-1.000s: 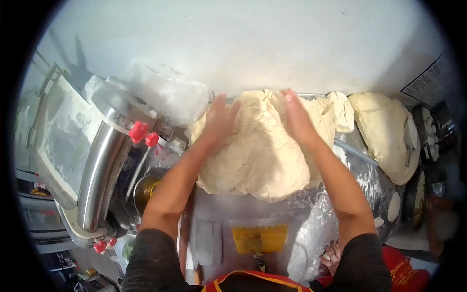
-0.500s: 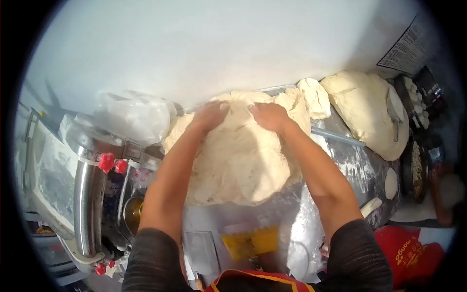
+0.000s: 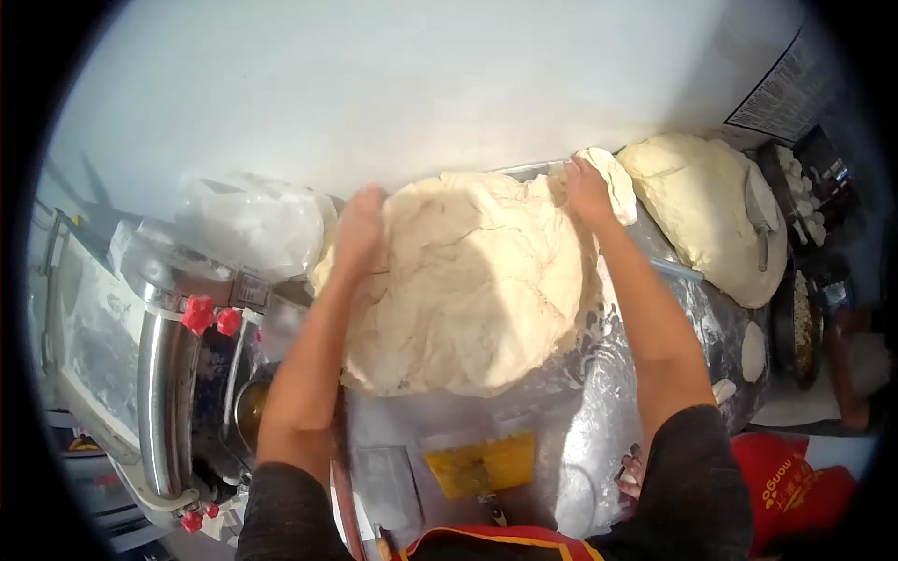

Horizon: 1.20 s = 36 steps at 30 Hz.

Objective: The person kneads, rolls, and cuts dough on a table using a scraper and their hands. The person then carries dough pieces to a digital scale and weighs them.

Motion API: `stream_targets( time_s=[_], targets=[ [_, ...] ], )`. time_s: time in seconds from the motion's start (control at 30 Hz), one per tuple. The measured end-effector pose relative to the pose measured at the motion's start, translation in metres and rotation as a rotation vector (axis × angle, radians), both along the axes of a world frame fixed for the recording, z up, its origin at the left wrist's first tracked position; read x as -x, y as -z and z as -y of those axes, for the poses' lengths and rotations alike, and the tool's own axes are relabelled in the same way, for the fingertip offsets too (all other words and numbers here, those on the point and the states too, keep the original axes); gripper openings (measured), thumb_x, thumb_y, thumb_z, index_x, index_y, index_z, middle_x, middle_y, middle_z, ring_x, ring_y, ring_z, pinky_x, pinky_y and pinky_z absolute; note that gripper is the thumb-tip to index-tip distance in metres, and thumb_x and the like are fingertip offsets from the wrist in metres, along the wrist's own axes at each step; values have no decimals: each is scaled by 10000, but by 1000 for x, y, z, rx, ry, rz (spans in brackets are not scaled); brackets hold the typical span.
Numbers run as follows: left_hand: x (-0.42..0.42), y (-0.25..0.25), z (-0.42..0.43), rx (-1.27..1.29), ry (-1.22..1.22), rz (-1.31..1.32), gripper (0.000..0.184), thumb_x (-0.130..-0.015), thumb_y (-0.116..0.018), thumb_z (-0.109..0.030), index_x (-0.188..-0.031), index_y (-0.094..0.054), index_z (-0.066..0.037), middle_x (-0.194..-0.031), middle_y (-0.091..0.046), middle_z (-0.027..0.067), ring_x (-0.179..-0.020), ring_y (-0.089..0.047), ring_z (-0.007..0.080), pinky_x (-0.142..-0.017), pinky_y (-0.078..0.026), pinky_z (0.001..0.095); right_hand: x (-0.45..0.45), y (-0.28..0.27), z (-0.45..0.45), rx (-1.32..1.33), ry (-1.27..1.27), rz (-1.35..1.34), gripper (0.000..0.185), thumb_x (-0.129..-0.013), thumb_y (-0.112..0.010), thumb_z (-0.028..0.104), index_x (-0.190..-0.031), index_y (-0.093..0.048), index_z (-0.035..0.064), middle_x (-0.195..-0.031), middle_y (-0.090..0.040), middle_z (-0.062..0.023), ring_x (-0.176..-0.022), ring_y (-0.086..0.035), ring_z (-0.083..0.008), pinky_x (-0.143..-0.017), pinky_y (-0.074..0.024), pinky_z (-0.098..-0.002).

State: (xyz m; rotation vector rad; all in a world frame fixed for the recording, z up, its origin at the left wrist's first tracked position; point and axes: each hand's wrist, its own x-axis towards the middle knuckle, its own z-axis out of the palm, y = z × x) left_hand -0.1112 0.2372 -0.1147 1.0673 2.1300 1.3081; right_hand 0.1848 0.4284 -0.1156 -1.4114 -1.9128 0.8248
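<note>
A large, floured mass of dough lies on the metal worktop in front of me. At its upper left edge is my left hand, blurred, so its fingers are hard to make out. My right hand is at the upper right edge, its fingers bent against the dough, beside a small pale dough piece. What lies under those fingertips is hidden.
Left stands a steel roller machine with red knobs, near a clear plastic bag. A bigger dough lump with a metal scoop lies right. A yellow scraper is close to me. Another person's hand shows lower right.
Both hands have moved apart, from the upper middle of the dough to its left and right edges. The dough's upper part now looks wider and flatter.
</note>
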Motion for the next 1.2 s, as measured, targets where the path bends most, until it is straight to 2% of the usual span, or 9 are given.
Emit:
stream_targets(
  time_s=[0.27,0.47,0.57,0.67,0.77,0.9,1.0,1.07,1.2],
  targets=[
    [62,22,26,479,-65,-162,697,-955,-317,-531,-1330,-444,42,-1348,-487,182,-1254,-441,287,-1044,-314,358,13,47,-58,-3,-202,355,564,-961,-298,453,-1145,-572,-4,-1168,-562,-271,-1117,-510,-418,-975,-380,-440],
    [41,1,31,400,147,205,751,-936,-356,-539,-1358,-370,82,-1386,-420,245,-1314,-376,330,-1086,-260,358,37,-8,-4,385,-316,410,743,-944,-171,568,-1224,-558,-1,-1253,-511,-295,-1147,-497,-419,-1006,-346,-449],
    [13,-2,41,324,230,-13,786,-907,-412,-568,-1360,-374,73,-1360,-437,269,-1301,-388,348,-1082,-269,364,44,3,24,112,-358,309,761,-942,-178,566,-1152,-592,-38,-1202,-551,-283,-1133,-509,-410,-1011,-345,-433],
    [-1,-10,41,386,290,-273,766,-900,-445,-556,-1358,-388,55,-1345,-448,278,-1287,-395,373,-1083,-269,376,49,10,14,196,-336,463,718,-940,-207,558,-1168,-586,-7,-1180,-580,-246,-1140,-510,-397,-1022,-341,-421],
    [-2,-9,39,439,205,-323,722,-912,-456,-518,-1362,-388,43,-1375,-410,281,-1302,-367,383,-1087,-264,385,53,74,-21,-150,-183,402,543,-937,-364,456,-1169,-588,18,-1176,-598,-201,-1120,-533,-375,-1016,-356,-397],
    [25,33,47,288,132,-277,684,-921,-482,-450,-1387,-353,34,-1436,-337,259,-1358,-293,355,-1108,-236,391,17,31,3,-85,220,-379,402,-844,-595,171,-1226,-566,50,-1217,-592,-156,-1096,-572,-288,-941,-433,-336],
    [-1,-22,88,125,75,-213,620,-919,-521,-317,-1401,-337,28,-1439,-349,231,-1354,-311,323,-1102,-248,374,-57,43,-23,-450,265,181,530,-799,-652,178,-1300,-506,90,-1215,-576,-189,-1156,-524,-327,-1000,-385,-367],
    [-22,-54,120,17,42,-172,596,-918,-547,-229,-1410,-326,23,-1442,-356,213,-1351,-322,301,-1099,-255,363,-81,59,-28,-269,325,595,634,-786,-673,251,-1362,-431,143,-1268,-525,-216,-1161,-504,-367,-1009,-375,-391],
    [-56,-69,167,-98,6,-118,492,-902,-509,-59,-1367,-383,39,-1366,-451,196,-1271,-436,273,-1054,-323,349,-84,80,-37,-259,280,675,714,-750,-706,332,-1380,-399,193,-1262,-513,-216,-1099,-536,-389,-955,-422,-439]
  ],
)
